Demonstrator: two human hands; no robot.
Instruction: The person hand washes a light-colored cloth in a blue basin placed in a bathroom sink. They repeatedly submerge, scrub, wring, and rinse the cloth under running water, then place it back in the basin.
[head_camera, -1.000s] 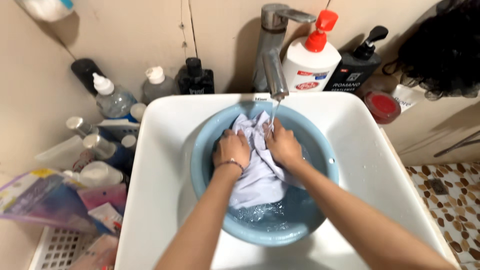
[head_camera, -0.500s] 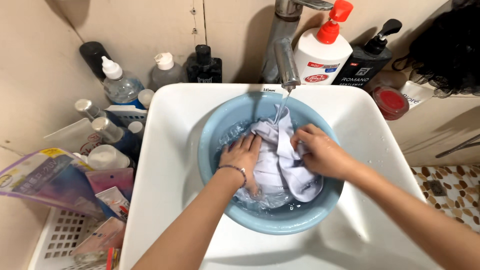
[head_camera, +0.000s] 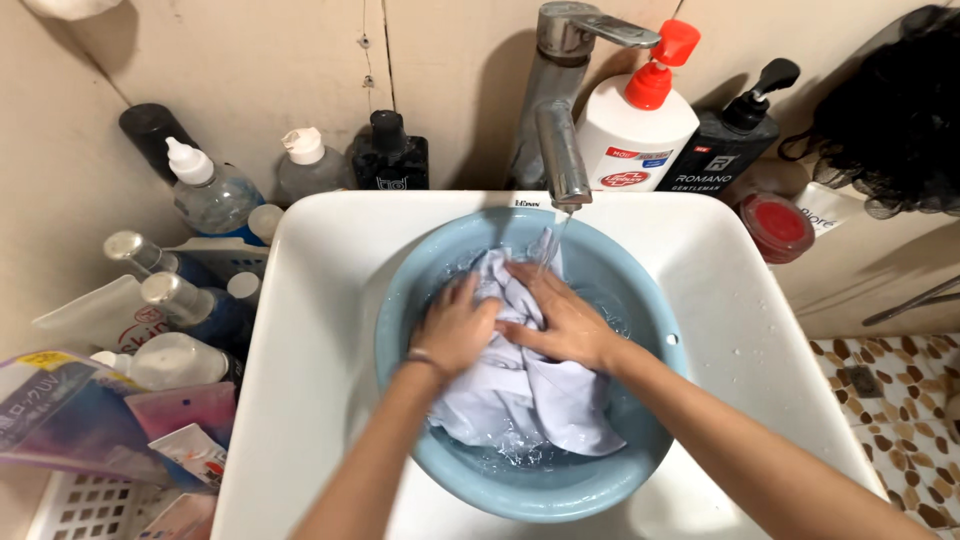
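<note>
Both hands, the left hand (head_camera: 458, 328) and right hand (head_camera: 562, 322), press down clenched on the white cloth (head_camera: 520, 390) soaking in the blue basin (head_camera: 400, 330) (tap (head_camera: 560, 150) trickling), so knead it underwater, keeping splashes inside the sink (head_camera: 320, 300).

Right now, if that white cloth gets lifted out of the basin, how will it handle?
Probably floppy: the white cloth lies crumpled under both hands. Likely heavy for its size and dripping, since it sits soaked in the blue basin. Possibly slick when wet.
</note>
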